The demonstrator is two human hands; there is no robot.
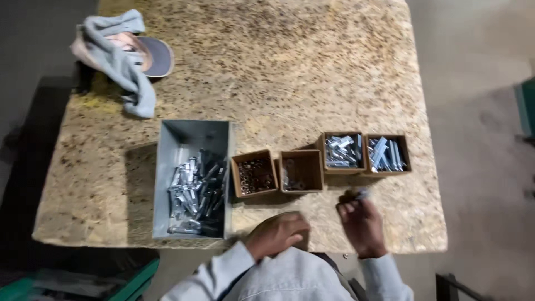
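Chipboard table (267, 67) | right hand (362, 223) fingers pinch small metal part (362, 193) | left hand (277, 234) curled, grip unclear | cardboard boxes (301, 170) near

A small silvery metal part (362, 193), blurred, stuck up from the curled right hand (361, 222), just in front of the cardboard box of bolts (344, 151); its exact shape could not be told.

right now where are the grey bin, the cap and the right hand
grey bin (192, 134): head view, on its bare inner back wall
cap (159, 56): head view, on the grey brim
right hand (362, 220): head view, on the back of the hand
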